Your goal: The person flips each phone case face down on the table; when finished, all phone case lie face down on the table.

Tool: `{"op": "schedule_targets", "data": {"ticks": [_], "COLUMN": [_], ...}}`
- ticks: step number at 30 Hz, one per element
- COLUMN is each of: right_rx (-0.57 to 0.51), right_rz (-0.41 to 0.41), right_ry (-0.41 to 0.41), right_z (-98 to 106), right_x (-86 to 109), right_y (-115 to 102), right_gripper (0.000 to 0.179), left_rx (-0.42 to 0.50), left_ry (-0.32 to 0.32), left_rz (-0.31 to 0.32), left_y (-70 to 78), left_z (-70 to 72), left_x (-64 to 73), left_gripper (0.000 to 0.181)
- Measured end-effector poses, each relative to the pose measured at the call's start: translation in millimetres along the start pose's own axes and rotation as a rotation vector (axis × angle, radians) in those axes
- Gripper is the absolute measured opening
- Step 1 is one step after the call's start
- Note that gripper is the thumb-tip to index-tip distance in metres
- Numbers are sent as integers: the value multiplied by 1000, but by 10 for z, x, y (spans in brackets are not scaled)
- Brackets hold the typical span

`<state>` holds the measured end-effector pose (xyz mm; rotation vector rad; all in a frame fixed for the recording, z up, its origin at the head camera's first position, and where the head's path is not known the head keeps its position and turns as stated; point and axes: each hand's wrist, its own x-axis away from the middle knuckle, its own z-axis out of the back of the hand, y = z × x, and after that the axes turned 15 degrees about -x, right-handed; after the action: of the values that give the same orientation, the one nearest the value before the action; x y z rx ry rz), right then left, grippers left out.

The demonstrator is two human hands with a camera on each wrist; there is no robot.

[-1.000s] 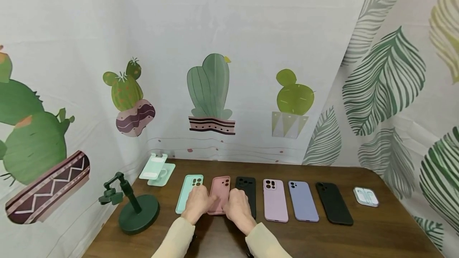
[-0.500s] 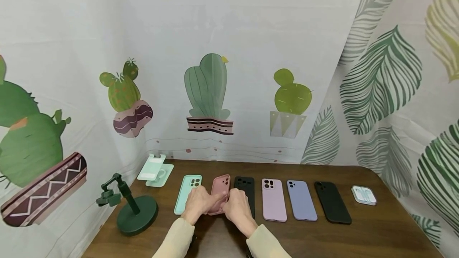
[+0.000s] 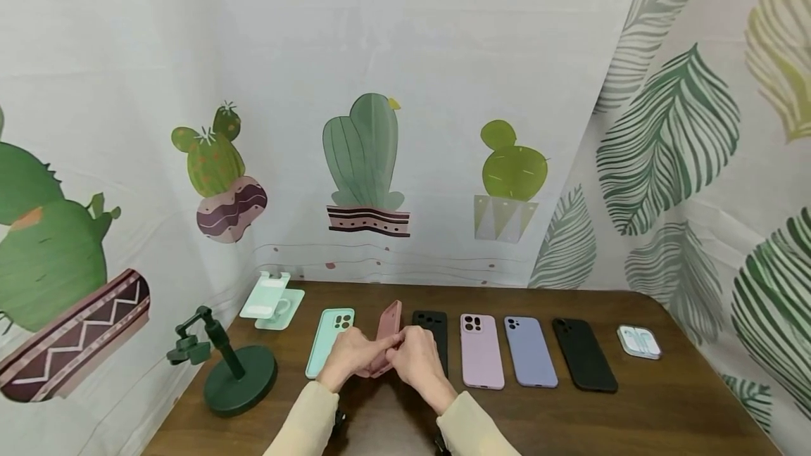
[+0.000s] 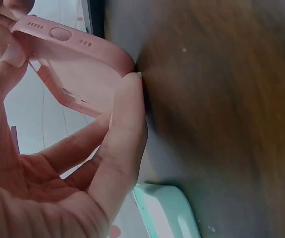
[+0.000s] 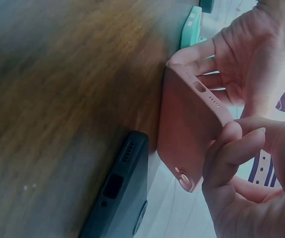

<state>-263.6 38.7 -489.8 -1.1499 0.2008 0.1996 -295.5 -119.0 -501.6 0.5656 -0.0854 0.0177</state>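
A pink phone case (image 3: 388, 322) stands tilted on its long edge, one side lifted off the table. In the left wrist view its hollow inside (image 4: 78, 74) faces that camera. My left hand (image 3: 351, 354) holds it, fingertips at the lower edge and thumb reaching to the raised edge. My right hand (image 3: 418, 361) pinches a corner of the raised edge between thumb and fingers. The smooth back (image 5: 187, 109) of the case shows in the right wrist view. To its left lies a mint phone case (image 3: 326, 342), to its right a black phone case (image 3: 436, 329).
Farther right lie a pale pink phone case (image 3: 483, 357), a lavender one (image 3: 532, 354), another black one (image 3: 584, 357) and a white earphone box (image 3: 638, 341). On the left stand a mint folding phone stand (image 3: 266, 299) and a dark green jointed stand (image 3: 241, 382).
The pink phone case has turned from lying flat to tilted on its left edge, its right side raised by my hands. My right hand has shifted slightly up with it.
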Motion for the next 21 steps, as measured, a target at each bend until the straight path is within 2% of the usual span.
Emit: {"op": "schedule_targets", "data": {"ticks": [2,5,9,12,15,18,21], "right_rx": [-14,-56,-171,-266,-301,-279,-237], "right_rz": [-12,-32,-57,-54,-45,-58,-64], "right_ry": [-12,-35,-100,-146,-161,-169,-195], "right_z": [10,15,1,-20,-43,-63,-80], "right_x": [-8,-2,20,31,30,15,3], "right_y": [-8,1,42,57,69,94,141], "right_gripper": [6,11,23,30,29,23,17], "left_rx": [49,163,298,353,394,434,475], "left_ry": [-26,-75,-145,-179,-190,-191,-160], "left_rz": [6,8,-1,-6,-21,-39,-31], "left_y": [0,-15,-79,-135,-171,-180,-176], "left_z": [3,4,6,21,45,85,131], "left_x": [-5,-2,2,5,-5,-11,-17], "left_gripper": [69,68,59,51,49,47,42]}}
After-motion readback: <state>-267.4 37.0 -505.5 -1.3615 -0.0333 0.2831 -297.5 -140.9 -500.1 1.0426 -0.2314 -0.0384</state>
